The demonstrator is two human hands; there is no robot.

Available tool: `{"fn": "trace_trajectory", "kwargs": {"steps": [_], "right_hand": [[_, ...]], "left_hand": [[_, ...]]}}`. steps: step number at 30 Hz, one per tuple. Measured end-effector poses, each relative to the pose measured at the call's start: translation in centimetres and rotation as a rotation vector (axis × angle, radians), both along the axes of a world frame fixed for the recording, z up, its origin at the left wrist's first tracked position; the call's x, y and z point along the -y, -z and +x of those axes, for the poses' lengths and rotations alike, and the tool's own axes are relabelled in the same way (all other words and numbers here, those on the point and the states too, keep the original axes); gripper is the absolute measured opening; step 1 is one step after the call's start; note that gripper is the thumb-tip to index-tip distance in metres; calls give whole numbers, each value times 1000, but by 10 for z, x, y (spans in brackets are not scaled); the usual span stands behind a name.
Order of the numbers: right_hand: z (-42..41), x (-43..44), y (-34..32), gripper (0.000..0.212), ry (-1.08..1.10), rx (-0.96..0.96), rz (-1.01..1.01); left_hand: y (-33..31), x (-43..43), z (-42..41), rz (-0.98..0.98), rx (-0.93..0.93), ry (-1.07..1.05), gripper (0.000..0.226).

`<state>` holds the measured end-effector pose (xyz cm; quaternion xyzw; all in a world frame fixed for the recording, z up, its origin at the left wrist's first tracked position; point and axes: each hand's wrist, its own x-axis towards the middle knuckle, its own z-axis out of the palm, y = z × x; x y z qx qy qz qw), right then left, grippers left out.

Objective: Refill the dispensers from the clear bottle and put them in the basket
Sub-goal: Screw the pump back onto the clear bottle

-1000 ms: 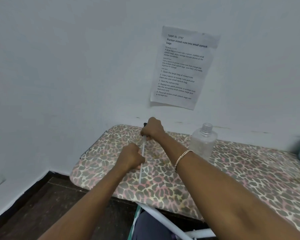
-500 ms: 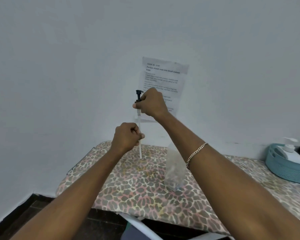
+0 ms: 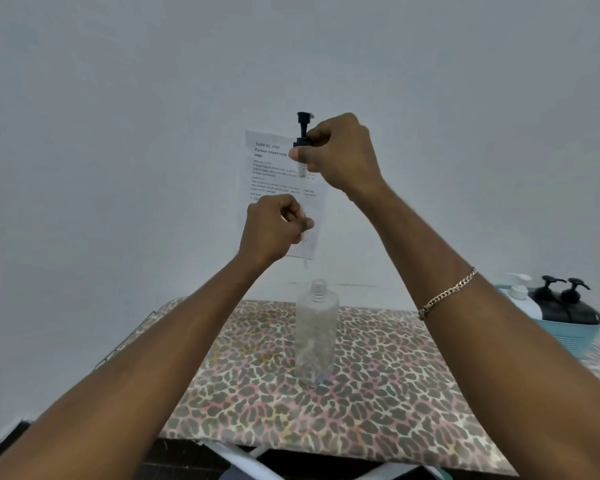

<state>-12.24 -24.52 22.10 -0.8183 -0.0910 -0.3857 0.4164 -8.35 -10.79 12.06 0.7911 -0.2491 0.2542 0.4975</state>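
One pump (image 3: 303, 123), pinched by left hand (image 3: 274, 227) and right hand (image 3: 341, 154), overhangs one clear bottle (image 3: 316, 336) near three dispensers (image 3: 565, 308).

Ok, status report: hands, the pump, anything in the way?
Right hand grips the black pump by its collar; left hand pinches its dip tube. Tube tip hangs above the uncapped clear bottle, upright on the table. Nothing between them.

Head cam, wide-angle, looks fwd/down at table (image 3: 395, 393) near wall (image 3: 118, 133).
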Motion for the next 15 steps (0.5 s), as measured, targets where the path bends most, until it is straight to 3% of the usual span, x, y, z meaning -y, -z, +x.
{"fn": "trace_trajectory", "kwargs": {"steps": [15], "right_hand": [[-8, 33, 40, 19, 13, -58, 57]], "left_hand": [[32, 28, -5, 80, -69, 34, 20]]}}
